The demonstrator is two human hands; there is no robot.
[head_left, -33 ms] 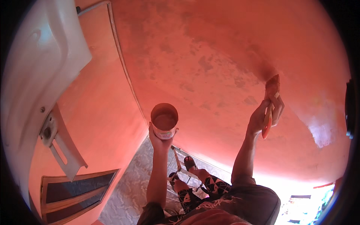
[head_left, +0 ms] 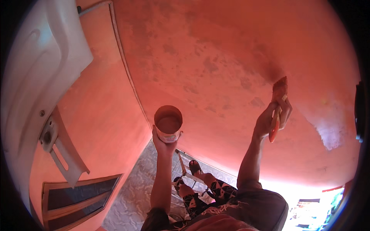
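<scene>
Wall [head_left: 216,57] painted orange-red fills most of the view, patchy and uneven, with a darker wet-looking patch just beside the brush tip. At the left edge a white moulded panel [head_left: 34,77] overhangs it, and a dark-glazed window frame [head_left: 77,196] sits in the lower left corner. Below, a tiled floor [head_left: 135,184] and the rails of a stepladder [head_left: 185,169] show between the person's legs.

Smaller things next: the paint can [head_left: 168,124], open-topped and filled with orange-red paint, likely weighty and quick to slop, so best gripped around its lower body and kept level. The left hand [head_left: 163,143] cups it from underneath, forearm raised straight up.

The paintbrush [head_left: 278,101], light and stiff-handled with soft bristles, touches the wall. The right hand [head_left: 274,119] has its fingers closed around the orange handle, arm stretched upward.
</scene>
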